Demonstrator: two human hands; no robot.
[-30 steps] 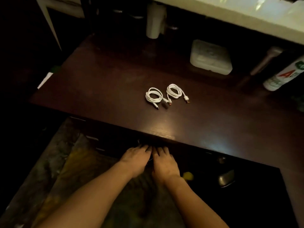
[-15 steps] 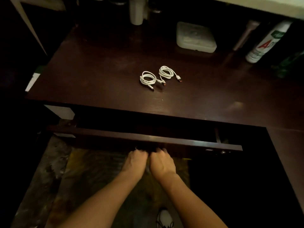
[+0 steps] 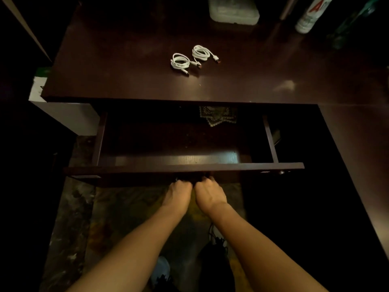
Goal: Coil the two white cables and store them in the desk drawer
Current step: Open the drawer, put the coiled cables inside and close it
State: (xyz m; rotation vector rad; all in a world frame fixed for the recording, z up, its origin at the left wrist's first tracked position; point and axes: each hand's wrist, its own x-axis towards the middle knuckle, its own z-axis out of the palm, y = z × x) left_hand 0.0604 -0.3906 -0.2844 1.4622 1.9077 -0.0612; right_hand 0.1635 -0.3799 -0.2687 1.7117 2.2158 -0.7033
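Note:
Two coiled white cables lie side by side on the dark desk top [image 3: 126, 76]: the left cable [image 3: 180, 62] and the right cable [image 3: 202, 53], almost touching. Below the desk edge the drawer [image 3: 231, 166] stands pulled far out, its dark inside open to view. My left hand [image 3: 179, 192] and my right hand [image 3: 208, 192] sit close together under the middle of the drawer front, fingers curled up around its lower edge or handle. The fingertips are hidden behind the front panel.
A small patterned cloth [image 3: 217, 115] lies at the back of the drawer. At the desk's rear stand a white box [image 3: 233, 11] and a white bottle [image 3: 311, 13]. A desk section [image 3: 357, 148] runs along the right. Patterned floor below, a shoe [image 3: 162, 270] near my arms.
Both hands pulled the drawer from shut to wide open toward me. The cables have not moved on the desk.

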